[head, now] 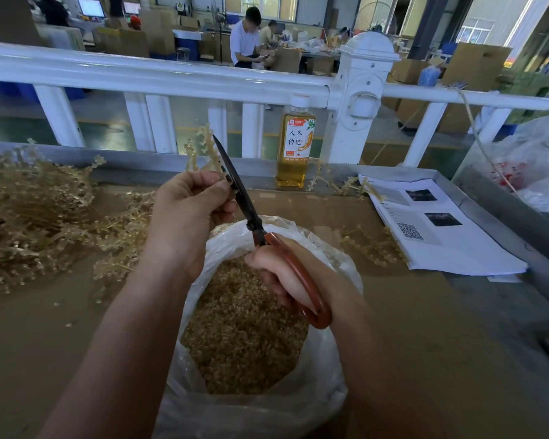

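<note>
My left hand (187,213) grips a pale yellow plastic sprue branch (205,144) that sticks up above the fist. My right hand (286,277) holds scissors (238,188) by their red-brown handles, and the dark blades lie against the branch right by my left thumb. Below both hands stands an open clear plastic bag (327,388) filled with small yellowish cut pieces (244,327). The bag rests on a brown cardboard-covered table (425,327).
A big heap of yellow sprue branches (35,217) lies at the left. A tea bottle (295,144) stands by the white railing (171,77). Printed sheets (441,229) and several loose branches (371,242) lie at the right. A crumpled plastic bag (536,160) sits at the far right. People sit beyond the railing.
</note>
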`<state>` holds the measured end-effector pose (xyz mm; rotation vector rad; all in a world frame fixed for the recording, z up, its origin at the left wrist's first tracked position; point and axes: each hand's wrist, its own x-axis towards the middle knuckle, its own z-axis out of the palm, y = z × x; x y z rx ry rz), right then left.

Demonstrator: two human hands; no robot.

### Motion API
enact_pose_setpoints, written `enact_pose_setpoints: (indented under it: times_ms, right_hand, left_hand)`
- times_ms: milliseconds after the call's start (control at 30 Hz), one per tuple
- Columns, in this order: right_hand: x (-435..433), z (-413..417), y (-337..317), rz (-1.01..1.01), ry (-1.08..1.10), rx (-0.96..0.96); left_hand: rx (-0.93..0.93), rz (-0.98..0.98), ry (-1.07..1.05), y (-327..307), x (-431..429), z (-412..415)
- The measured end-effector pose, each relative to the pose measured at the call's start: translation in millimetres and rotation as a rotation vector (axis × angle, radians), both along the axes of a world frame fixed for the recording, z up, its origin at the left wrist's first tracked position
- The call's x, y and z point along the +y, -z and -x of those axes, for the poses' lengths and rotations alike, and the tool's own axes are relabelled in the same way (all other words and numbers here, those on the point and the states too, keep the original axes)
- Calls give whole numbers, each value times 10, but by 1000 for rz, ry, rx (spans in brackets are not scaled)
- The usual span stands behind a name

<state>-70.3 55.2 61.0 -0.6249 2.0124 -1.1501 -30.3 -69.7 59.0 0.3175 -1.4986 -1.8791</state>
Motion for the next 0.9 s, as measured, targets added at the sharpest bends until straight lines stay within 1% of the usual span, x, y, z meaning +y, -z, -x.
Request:
enact_pose_setpoints:
  times_ms: [133,433,700,800,900]
  right_hand:
    - [9,-8,-12,37,-11,35]
    - [0,-29,-90,-24,-9,69]
    - [-12,-36,-106,-60,-17,55]
    - [-18,-22,-99,-57,-39,19]
    - [-46,11,-102,-106,-26,26]
  left_hand:
    - [3,-6,6,-16,30,9]
    - [6,-27,-26,-48,59,16]
    - [5,-35,-28,-35,55,13]
    - [5,-41,-25,-28,49,14]
    - [7,-47,-20,-24,55,15]
